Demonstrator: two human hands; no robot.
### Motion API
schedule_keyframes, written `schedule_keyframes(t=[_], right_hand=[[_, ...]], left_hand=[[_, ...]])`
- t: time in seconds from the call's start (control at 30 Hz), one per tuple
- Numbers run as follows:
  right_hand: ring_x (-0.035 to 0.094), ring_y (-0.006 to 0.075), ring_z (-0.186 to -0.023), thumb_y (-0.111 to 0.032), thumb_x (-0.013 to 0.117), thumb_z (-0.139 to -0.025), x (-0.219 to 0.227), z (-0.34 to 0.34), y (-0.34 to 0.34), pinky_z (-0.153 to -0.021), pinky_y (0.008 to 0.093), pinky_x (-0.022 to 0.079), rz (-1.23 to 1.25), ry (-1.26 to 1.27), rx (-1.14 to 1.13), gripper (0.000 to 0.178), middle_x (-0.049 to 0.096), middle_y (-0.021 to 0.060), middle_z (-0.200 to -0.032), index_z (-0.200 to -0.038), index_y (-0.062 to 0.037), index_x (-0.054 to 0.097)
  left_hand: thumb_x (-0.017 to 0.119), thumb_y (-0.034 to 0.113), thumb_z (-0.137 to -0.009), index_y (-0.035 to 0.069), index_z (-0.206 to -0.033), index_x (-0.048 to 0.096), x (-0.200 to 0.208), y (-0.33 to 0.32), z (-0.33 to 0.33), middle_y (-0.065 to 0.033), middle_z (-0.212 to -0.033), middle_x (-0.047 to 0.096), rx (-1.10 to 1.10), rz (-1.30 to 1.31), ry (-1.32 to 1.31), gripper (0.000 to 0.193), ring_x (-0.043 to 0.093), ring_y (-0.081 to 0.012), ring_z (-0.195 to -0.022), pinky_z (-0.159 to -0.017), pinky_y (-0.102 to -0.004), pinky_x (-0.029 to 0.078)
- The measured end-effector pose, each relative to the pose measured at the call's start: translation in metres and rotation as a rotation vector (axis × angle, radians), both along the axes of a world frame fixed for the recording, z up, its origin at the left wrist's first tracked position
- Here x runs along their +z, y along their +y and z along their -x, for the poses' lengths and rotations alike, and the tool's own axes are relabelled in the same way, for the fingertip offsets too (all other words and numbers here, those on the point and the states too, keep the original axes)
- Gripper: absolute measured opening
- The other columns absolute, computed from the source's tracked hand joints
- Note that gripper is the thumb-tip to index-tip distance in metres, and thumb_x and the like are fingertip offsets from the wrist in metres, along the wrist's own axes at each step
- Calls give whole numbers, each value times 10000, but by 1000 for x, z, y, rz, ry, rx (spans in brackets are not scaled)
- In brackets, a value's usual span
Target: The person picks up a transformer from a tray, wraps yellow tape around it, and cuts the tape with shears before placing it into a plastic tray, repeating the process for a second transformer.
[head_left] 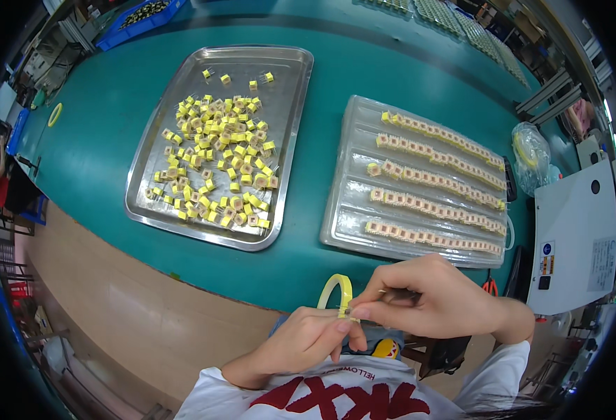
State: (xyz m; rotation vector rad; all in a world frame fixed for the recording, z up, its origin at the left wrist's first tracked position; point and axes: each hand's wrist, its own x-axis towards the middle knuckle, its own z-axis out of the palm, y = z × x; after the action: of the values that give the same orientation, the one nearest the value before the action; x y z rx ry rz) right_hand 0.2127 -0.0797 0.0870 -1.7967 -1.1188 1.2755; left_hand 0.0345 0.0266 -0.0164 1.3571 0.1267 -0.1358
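Observation:
In front of my shirt, both hands meet at a roll of yellow tape (pixel 346 287) that stands on edge. My left hand (pixel 304 341) is closed, its fingertips gripping the tape's lower side. A small part with thin pins (pixel 348 313) shows there, partly covered by fingers. My right hand (pixel 437 297) pinches at the same spot with thumb and forefinger, and a slim dark tool (pixel 399 296) is tucked in its grip. Beyond, a steel tray (pixel 290 91) bears many loose small yellow-wrapped coils (pixel 227 133). A clear plastic tray (pixel 350 150) to its right carries similar coils in rows.
A white box-shaped device (pixel 577 238) stands at the right, near a plastic bag (pixel 530 154) with yellow rolls inside. Red-handled scissors (pixel 490 286) lie beside the plastic tray. A blue bin (pixel 140 21) is at the far left; another yellow ring (pixel 55 115) lies on the green table (pixel 91 175).

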Motion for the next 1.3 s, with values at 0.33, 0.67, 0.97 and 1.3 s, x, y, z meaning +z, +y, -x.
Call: schedule_keyframes(t=[0.33, 0.67, 0.97, 1.3], right_hand=[[613, 126, -619, -121, 692, -826, -1, 6, -8, -528, 241, 443, -198, -205, 63, 160, 652, 72, -728, -937, -5, 688], [302, 25, -533, -98, 664, -840, 3, 5, 2, -488, 215, 259, 48, 131, -55, 103, 389, -51, -542, -869, 0, 654], [319, 20, -549, -121, 686, -844, -8, -8, 2, -497, 219, 265, 9, 175, 43, 174, 397, -67, -571, -945, 6, 622], [548, 173, -904, -301, 357, -1020, -41, 30, -111, -857, 310, 423, -532, -787, -756, 443, 569, 103, -1018, -1230, 42, 541]], left_hand=[[308, 209, -1019, -38, -851, 630, 3, -4, -1, -108, -752, 672, 36, -48, -33, 439, 602, -163, -526, -538, -264, 496], [293, 226, -1018, -52, -849, 620, 2, 1, -1, -114, -786, 669, 0, -19, 4, 461, 612, -167, -582, -558, -269, 496], [345, 232, -998, -7, -833, 620, -7, -4, -7, -100, -787, 647, 64, -127, -162, 400, 608, -234, -693, -692, -338, 474], [414, 144, -953, 19, -806, 594, -13, -13, 1, -90, -790, 619, 200, -353, -291, 264, 585, -278, -784, -778, -367, 430]])
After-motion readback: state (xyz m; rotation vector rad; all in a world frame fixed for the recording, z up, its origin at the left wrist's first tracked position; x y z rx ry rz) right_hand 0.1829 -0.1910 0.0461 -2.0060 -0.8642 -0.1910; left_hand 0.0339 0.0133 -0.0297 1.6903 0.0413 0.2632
